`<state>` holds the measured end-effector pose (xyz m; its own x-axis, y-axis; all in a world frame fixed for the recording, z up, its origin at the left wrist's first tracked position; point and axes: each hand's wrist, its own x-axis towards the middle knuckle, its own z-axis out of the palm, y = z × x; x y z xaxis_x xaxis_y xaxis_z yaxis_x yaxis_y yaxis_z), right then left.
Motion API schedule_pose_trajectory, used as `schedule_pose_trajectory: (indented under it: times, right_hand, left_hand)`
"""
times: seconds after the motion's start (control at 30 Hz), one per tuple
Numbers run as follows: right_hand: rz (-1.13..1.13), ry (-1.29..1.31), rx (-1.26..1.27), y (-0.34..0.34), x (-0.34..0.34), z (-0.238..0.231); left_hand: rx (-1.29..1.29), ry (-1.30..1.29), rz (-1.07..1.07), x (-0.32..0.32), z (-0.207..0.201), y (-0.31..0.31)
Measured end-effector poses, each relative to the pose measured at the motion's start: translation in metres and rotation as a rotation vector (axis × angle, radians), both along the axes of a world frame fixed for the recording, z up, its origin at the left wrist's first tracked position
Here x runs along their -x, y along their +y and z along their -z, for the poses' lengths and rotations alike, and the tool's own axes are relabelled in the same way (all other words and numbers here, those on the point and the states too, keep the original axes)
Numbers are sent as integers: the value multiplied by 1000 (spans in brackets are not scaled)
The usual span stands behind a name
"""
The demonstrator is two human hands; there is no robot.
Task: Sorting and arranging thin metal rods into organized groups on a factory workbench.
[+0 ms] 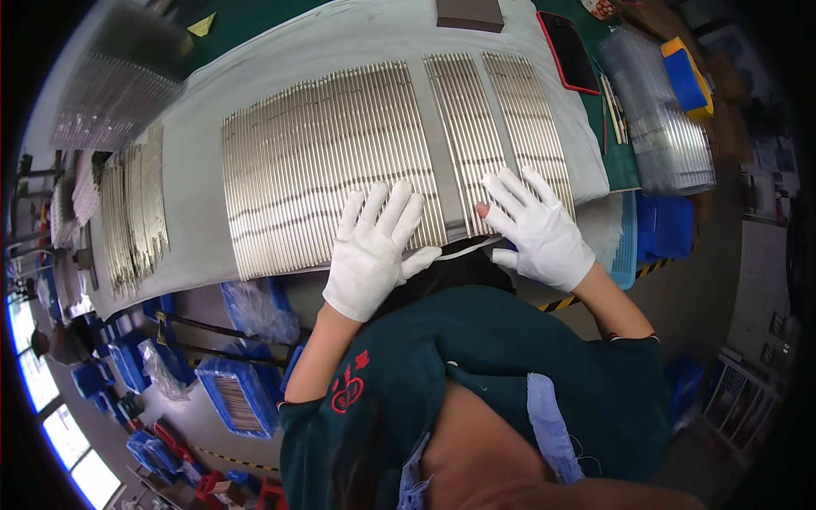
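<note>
Thin silvery metal rods lie side by side on a pale cloth in three groups. My left hand (374,246), in a white glove, rests with fingers spread on the near right part of the wide group of rods (314,161). My right hand (540,225), gloved too with one bare fingertip showing, is spread over the near ends of the narrow middle group (463,127) and the right group (529,110). Both hands look flat, with nothing gripped. A thin white strip (467,250) runs between the hands along the table's near edge.
More rods (136,212) lie at the table's left, below a clear plastic tray stack (119,85). A red-edged phone (568,51), pens (614,110), more clear trays (659,119) and a blue-yellow tape dispenser (687,78) are at the right. A brown box (469,14) sits far back. Blue bins (238,395) stand below.
</note>
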<state>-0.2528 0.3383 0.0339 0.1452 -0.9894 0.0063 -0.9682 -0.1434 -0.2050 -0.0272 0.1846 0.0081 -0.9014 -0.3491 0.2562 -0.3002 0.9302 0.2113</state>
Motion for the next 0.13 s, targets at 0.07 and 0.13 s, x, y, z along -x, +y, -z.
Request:
schedule_pose_trajectory:
  times: [0.07, 0.13]
  right_hand:
    - [67, 57, -48, 8, 6, -8]
    - [96, 67, -90, 8, 4, -14]
  left_hand:
    - [-30, -26, 14, 0, -2, -2]
    - [5, -18, 7, -1, -2, 0]
